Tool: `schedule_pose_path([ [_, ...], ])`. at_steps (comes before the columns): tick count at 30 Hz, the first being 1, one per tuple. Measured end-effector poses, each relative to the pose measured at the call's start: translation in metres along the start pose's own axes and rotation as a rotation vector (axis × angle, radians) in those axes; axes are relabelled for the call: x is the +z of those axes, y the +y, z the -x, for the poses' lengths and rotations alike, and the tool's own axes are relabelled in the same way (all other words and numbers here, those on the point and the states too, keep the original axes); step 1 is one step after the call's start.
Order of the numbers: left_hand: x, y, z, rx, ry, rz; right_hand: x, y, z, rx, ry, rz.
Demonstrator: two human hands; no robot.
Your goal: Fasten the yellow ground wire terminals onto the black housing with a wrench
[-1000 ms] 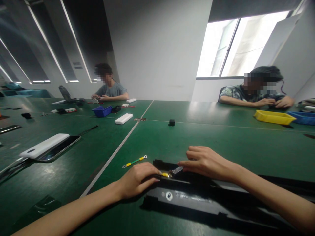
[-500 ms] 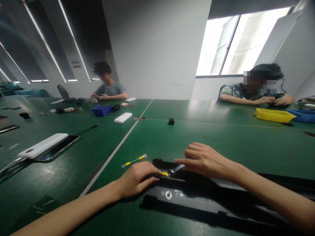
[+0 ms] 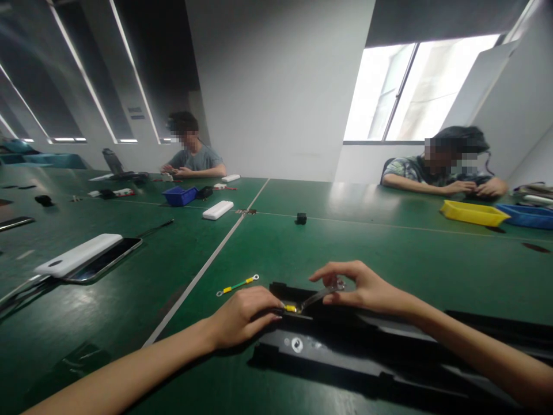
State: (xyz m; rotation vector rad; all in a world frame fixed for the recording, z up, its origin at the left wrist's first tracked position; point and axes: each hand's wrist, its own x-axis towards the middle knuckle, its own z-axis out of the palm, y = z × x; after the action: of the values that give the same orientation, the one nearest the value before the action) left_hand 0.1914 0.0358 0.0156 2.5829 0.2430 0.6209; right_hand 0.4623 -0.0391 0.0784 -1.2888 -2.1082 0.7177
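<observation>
My left hand [image 3: 248, 314] pinches a short cable whose yellow-sleeved terminal [image 3: 291, 309] points right, over a long black metal part [image 3: 345, 351]. A silver wrench [image 3: 317, 297] has its lower end at that terminal. Its upper end lies between the thumb and fingers of my right hand [image 3: 352, 282], which are curled around it. Left of the black part, a green cable [image 3: 237, 285] with yellow sleeves and ring ends lies on the green table [image 3: 190, 357].
A phone [image 3: 106, 262] and white power bank [image 3: 80, 253] lie at left. Farther back are another white block [image 3: 218, 210], a blue bin [image 3: 180, 196], a small black block [image 3: 301, 219] and a yellow bin [image 3: 474, 213]. Two people sit across the table.
My right hand has opened out somewhat and shifted slightly right, and the wrench now tilts upward with its upper end showing. My left hand stays at the yellow terminal. The camera view has shifted slightly.
</observation>
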Motion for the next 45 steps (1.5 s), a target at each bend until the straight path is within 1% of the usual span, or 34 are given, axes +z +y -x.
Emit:
schedule_pose_path([
  [3,0.0,0.001,-0.001,-0.001,0.003,-0.005,0.002,-0.009,-0.008,0.094,-0.011,-0.12],
  [6,0.001,0.0,-0.001,-0.004,0.007,-0.014,0.009,-0.019,-0.018,0.129,-0.045,-0.171],
  [9,0.003,-0.001,0.0,-0.008,0.013,-0.01,0.02,-0.025,-0.027,0.17,-0.083,-0.198],
  [11,0.004,-0.002,-0.001,-0.009,0.018,-0.008,0.029,-0.025,-0.03,0.19,-0.084,-0.114],
  [14,0.005,-0.003,-0.001,-0.004,0.019,-0.006,0.041,-0.023,-0.028,0.199,-0.058,0.113],
  [16,0.005,-0.004,-0.001,0.002,0.016,-0.002,0.047,-0.021,-0.024,0.213,-0.008,0.133],
  [19,0.006,-0.006,-0.002,0.003,0.015,0.007,0.051,-0.019,-0.018,0.244,0.102,0.037],
  [23,0.008,-0.007,-0.002,0.017,0.012,0.008,0.049,-0.014,-0.016,0.253,0.279,-0.184],
  [25,0.009,-0.007,-0.001,0.034,0.018,0.001,0.047,-0.01,-0.017,0.282,0.31,-0.205],
  [29,0.009,-0.004,-0.002,0.048,0.03,-0.013,0.044,-0.004,-0.019,0.33,0.286,-0.157],
  [34,0.006,0.0,-0.004,0.054,0.027,-0.016,0.043,-0.008,-0.02,0.351,0.261,-0.109],
  [36,0.005,0.001,-0.004,0.052,0.018,-0.017,0.041,-0.009,-0.02,0.338,0.226,-0.092],
  [41,0.005,0.002,-0.004,0.05,0.013,-0.013,0.032,-0.007,-0.018,0.299,0.087,-0.081],
  [45,0.005,0.001,-0.003,0.05,0.001,-0.011,0.03,-0.004,-0.016,0.252,0.04,-0.07],
])
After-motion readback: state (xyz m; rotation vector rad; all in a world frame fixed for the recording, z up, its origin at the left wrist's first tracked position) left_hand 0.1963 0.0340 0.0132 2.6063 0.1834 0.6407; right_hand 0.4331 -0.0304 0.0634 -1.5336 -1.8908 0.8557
